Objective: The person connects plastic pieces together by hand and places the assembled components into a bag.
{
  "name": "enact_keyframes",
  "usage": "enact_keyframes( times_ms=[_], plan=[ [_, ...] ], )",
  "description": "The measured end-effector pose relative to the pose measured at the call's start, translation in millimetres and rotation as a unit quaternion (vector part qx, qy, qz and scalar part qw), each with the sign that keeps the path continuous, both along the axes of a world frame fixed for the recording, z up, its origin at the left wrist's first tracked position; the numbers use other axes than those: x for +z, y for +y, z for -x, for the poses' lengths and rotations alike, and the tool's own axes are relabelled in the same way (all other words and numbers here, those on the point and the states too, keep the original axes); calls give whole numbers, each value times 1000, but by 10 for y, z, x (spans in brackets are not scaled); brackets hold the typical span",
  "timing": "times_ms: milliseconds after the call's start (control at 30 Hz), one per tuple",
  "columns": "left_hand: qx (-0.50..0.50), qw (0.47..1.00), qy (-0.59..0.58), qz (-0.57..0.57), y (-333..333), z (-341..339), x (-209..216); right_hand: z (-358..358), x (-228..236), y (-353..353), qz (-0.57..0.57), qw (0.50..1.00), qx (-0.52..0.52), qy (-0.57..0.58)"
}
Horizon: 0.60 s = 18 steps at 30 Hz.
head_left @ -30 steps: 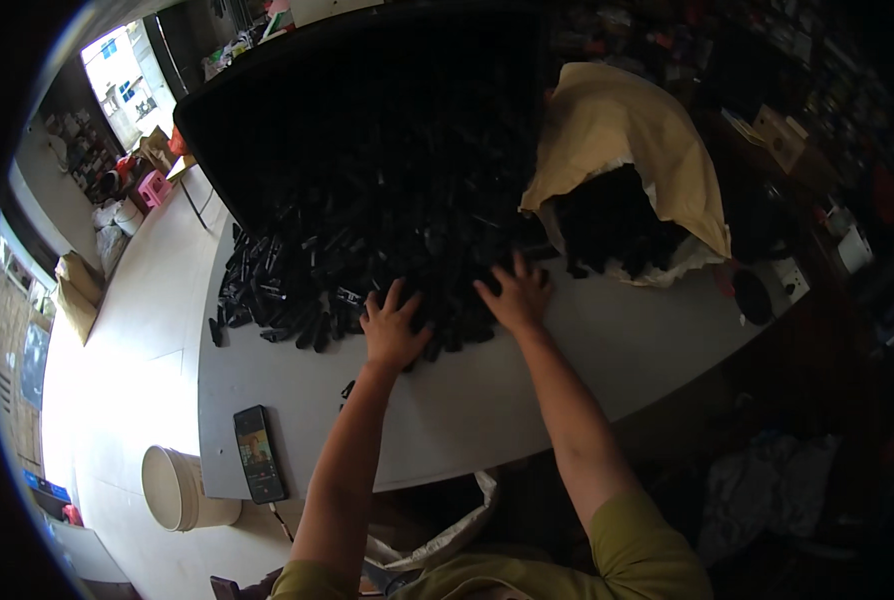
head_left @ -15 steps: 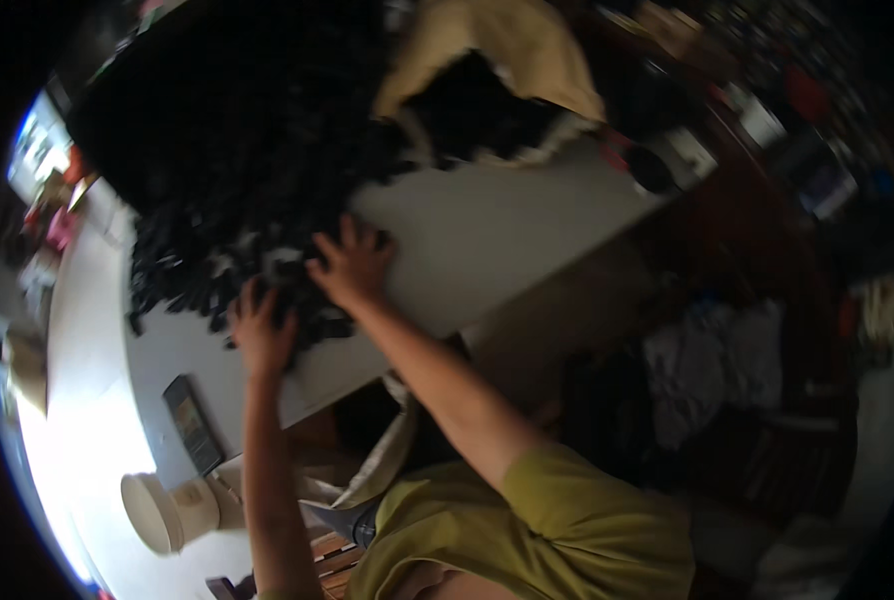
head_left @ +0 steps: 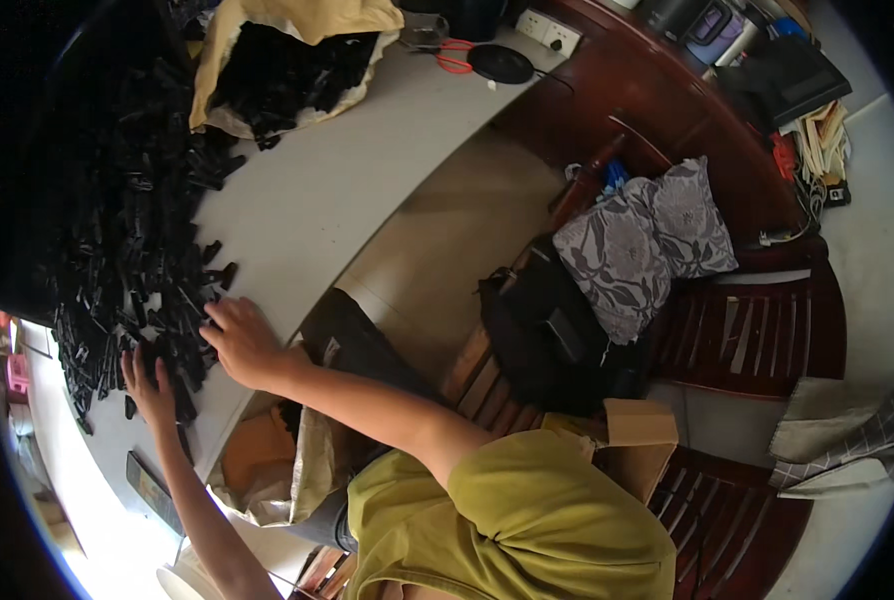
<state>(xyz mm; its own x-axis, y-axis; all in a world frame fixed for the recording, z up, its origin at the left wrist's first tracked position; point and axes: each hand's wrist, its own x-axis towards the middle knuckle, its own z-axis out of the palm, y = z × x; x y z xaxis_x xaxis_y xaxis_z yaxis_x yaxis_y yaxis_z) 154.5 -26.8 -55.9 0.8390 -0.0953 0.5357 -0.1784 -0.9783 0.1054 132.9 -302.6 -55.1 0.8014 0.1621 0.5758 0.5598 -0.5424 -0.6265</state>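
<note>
A large heap of small, long black pieces, clip-like in shape (head_left: 132, 240), covers the left part of the white table (head_left: 287, 215). At the heap's near edge my left hand (head_left: 152, 395) has its fingers spread, their tips by the pieces. My right hand (head_left: 245, 345) rests at the heap's right edge, its fingers apart and slightly bent. No piece shows in either hand, though what lies under the right palm is hidden. Beyond the hands, an open tan sack (head_left: 302, 20) lies on its side with more black pieces in its mouth.
An open sack (head_left: 307, 470) hangs by the table's near edge, close to my lap. A phone (head_left: 154, 490) lies near my left forearm. Scissors with red handles (head_left: 454, 57) and a round black object (head_left: 500, 64) lie at the far end. Patterned cushions (head_left: 617, 250) sit on a wooden bench.
The view has swung to the right, so the heap and table appear farther left. My hands stay at the heap's near edge, and the right fingers look less spread.
</note>
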Motion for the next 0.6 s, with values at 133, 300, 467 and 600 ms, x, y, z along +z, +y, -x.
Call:
enact_keyframes(
  times_ms=[133, 300, 467, 600],
  plan=[
    [-14, 1000, -14, 10, -136, 4, 95, -24, 36, -191, 25, 1000, 10, 6],
    [-15, 999, -7, 51, -482, 423, 391, -26, 8, -120, 62, 998, -11, -19],
    [-33, 989, -2, 142, -1042, 1137, 545, 23, -10, -2, -26, 999, -5, -24],
    [-11, 981, 44, 188, -1516, 1688, 426, -87, -228, -119, -40, 999, 2, -19]
  ],
)
